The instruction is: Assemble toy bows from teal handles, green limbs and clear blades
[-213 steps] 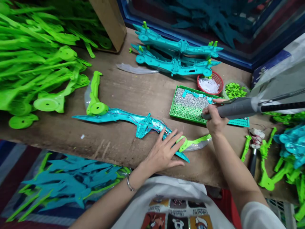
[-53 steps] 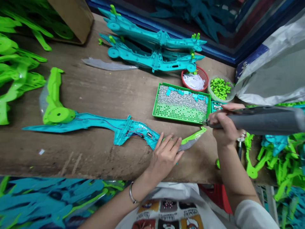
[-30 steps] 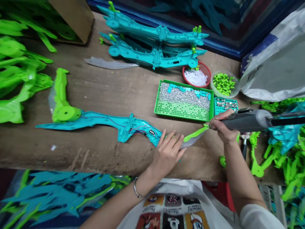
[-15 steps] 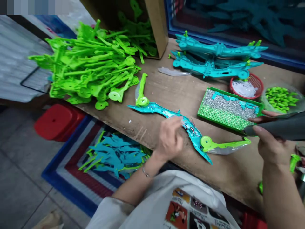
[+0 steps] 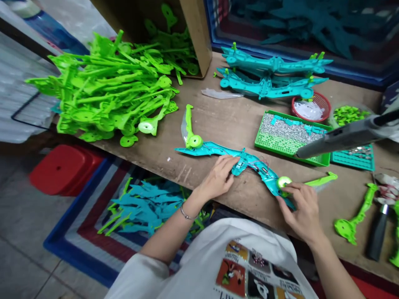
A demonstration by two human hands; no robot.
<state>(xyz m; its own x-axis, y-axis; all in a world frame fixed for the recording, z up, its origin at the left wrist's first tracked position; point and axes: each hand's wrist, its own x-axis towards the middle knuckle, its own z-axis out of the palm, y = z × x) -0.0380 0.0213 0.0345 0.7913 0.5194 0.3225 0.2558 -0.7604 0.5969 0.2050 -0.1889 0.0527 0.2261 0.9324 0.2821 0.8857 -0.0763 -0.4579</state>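
A blue plastic toy bow shell (image 5: 215, 148) lies open side up on the table, with thin red wires and a small component inside. My left hand (image 5: 220, 176) is closed on its middle, fingertips at a small blue piece (image 5: 239, 166) that sticks out toward me. Green arms with round hubs are fitted at both ends, the left arm (image 5: 189, 124) and the right arm (image 5: 324, 179), each with a clear plastic strip. My right hand (image 5: 301, 207) pinches at the right hub (image 5: 284, 182); what its fingertips hold is too small to make out.
A grey powered screwdriver (image 5: 343, 135) hangs over a green tray of screws (image 5: 293, 155). Green arms pile up at left (image 5: 115, 91); blue shells (image 5: 271, 87) lie at the back. A red basket (image 5: 324, 106) and black-handled tool (image 5: 377, 232) are at right.
My right hand has let go of the grey screwdriver and moved left to the right hub. My left hand has come down onto the shell's middle, where a blue piece now shows.
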